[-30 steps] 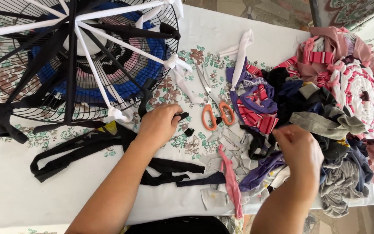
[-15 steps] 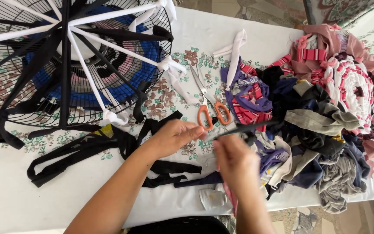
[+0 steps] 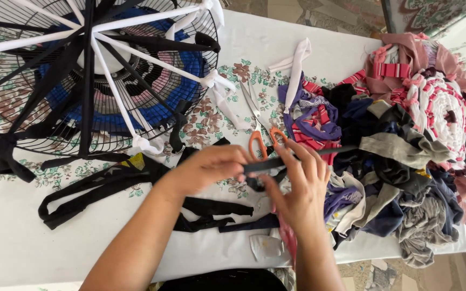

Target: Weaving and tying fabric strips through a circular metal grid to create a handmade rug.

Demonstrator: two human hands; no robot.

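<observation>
Hands: our left hand (image 3: pixel 211 170) and right hand (image 3: pixel 297 186) meet over the table's middle, both pinching one dark strip (image 3: pixel 276 163) stretched between them.
Strip: it runs from our left fingertips past the right fingers and on toward the scrap pile (image 3: pixel 395 161); we cannot tell where it ends there.
Scissors: orange-handled scissors (image 3: pixel 260 126) lie just behind our hands, handles partly covered by our fingers.
Fan guard: a wire fan guard (image 3: pixel 82 81) laced with white and black strips fills the far left, cut off by the top and left edges.
Open room: bare tablecloth (image 3: pixel 17 248) shows at the near left; loose black strips (image 3: pixel 109 186) lie between it and our left arm.
Edges: the pile reaches the table's right edge, and a pink-and-white woven round (image 3: pixel 440 116) sits on its far side.
Hard to make out: small scraps under our right wrist are blurred.
</observation>
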